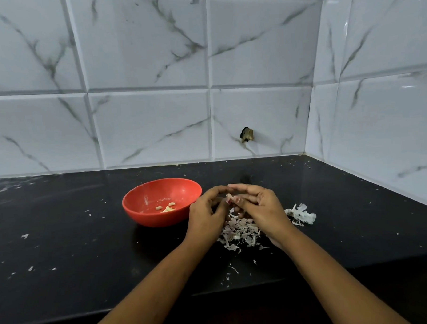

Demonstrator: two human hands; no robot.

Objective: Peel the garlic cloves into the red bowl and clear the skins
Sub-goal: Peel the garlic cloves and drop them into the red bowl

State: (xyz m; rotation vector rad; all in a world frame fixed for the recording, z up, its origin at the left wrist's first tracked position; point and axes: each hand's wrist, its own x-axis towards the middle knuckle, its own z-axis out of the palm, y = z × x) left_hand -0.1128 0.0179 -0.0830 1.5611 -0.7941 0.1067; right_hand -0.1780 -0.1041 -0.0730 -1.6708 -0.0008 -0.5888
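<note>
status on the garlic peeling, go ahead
Left hand and right hand pinching a garlic clove. Few peeled cloves in red bowl. Skins piled beneath hands. Nothing blocks bowl.

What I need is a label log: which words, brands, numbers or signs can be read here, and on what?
None: no text shows on the bowl, counter, tiles, skins, or the clove that the left hand and right hand pinch.
</note>
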